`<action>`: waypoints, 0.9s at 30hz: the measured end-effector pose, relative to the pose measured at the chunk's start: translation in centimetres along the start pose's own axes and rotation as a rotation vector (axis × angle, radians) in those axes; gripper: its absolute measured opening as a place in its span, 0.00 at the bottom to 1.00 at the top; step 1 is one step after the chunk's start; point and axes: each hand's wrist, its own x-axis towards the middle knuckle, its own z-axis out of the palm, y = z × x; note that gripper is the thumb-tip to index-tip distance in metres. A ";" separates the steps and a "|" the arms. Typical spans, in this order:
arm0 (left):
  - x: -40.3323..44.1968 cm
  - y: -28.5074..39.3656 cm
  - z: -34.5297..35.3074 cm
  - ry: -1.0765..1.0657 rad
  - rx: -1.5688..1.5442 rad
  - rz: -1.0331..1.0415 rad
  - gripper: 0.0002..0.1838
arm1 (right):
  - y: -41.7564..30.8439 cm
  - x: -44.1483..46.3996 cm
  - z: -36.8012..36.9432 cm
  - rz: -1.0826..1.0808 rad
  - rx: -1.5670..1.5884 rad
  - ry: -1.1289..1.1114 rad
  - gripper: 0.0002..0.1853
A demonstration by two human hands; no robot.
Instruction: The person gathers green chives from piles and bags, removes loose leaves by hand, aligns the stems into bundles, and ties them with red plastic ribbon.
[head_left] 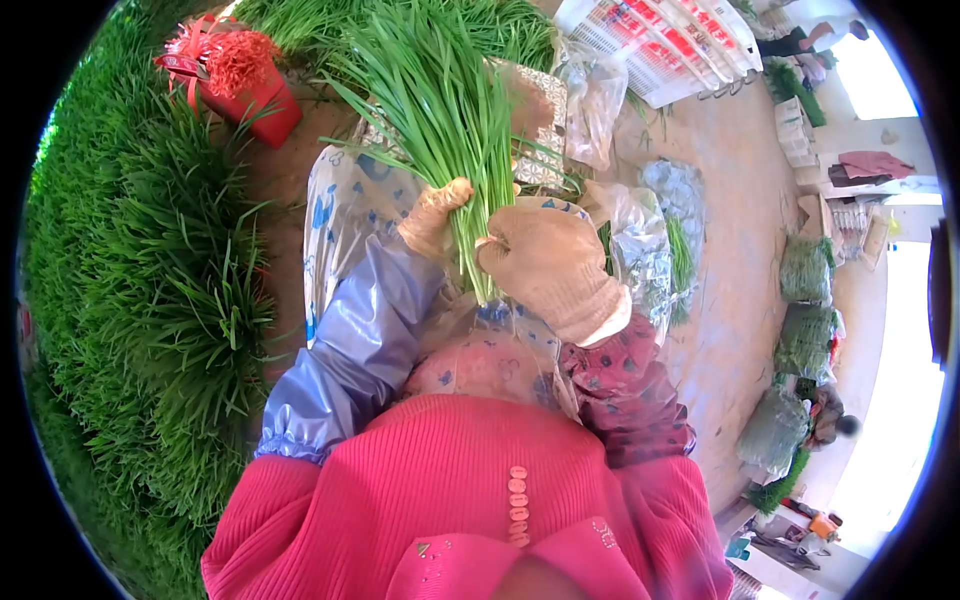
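A bundle of long green leafy stalks (450, 110) stands upright over the lap, its pale stem ends pointing down toward the body. My left hand (433, 215), in a tan glove, is closed around the left side of the bundle. My right hand (550, 262), in a tan glove, is closed at the lower stems, its fingertips pressed on their right side. Beneath the hands, clear plastic with blue prints (325, 215) covers the lap. A patterned board or seat (540, 120) lies behind the bundle.
Dense green plants (150, 300) fill the left side. A red box with red ties (270, 105) stands at upper left. Printed white sacks (670, 45) lie at upper right, with plastic bags (640, 235) below. Packed green bundles (775, 430) line the right wall, near a person (828, 420).
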 end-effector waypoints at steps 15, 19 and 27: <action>-1.0 0.7 1.2 0.044 0.108 -0.072 0.38 | 6.4 0.9 -3.4 0.369 0.551 -0.357 0.13; -1.7 1.0 4.5 0.070 0.316 -0.091 0.40 | 9.0 1.1 1.8 0.093 1.098 -0.312 0.31; -0.2 0.7 1.3 -0.202 0.525 -0.319 0.35 | 9.1 3.7 3.5 -0.004 1.899 -0.217 0.36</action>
